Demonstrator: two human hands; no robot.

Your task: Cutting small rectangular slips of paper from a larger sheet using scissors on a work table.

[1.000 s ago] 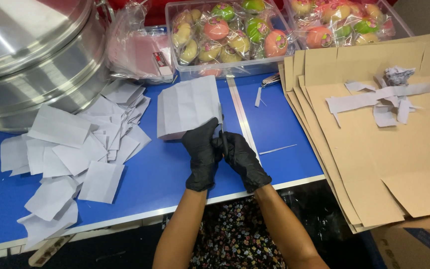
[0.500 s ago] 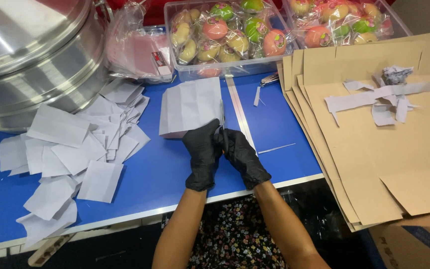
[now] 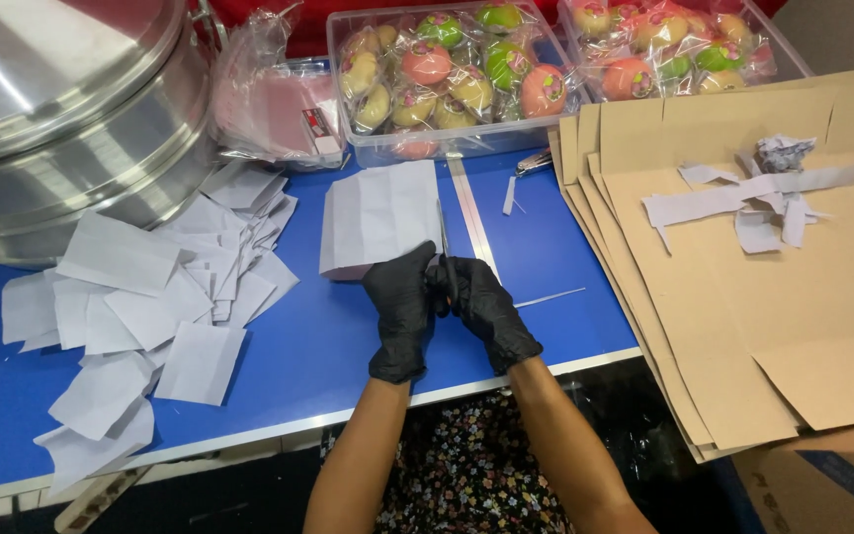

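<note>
Both hands wear black gloves. My left hand [image 3: 402, 309] grips the near edge of a folded white paper sheet [image 3: 380, 216] held up over the blue table [image 3: 328, 346]. My right hand [image 3: 481, 309] sits right beside it, closed on a pair of scissors [image 3: 441, 235] whose thin blade runs up along the sheet's right edge. The handles are hidden inside the glove.
A pile of cut white paper pieces [image 3: 150, 297] lies at the left. Large metal steamer pot [image 3: 61, 109] at back left. Two clear tubs of wrapped colourful sweets [image 3: 447, 74] stand at the back. Stacked brown cardboard sheets [image 3: 743, 277] with paper scraps [image 3: 753, 198] at right.
The two hands and the sheet stay almost in place; the view shifts slightly. The scissors blade stays along the sheet's right edge.
</note>
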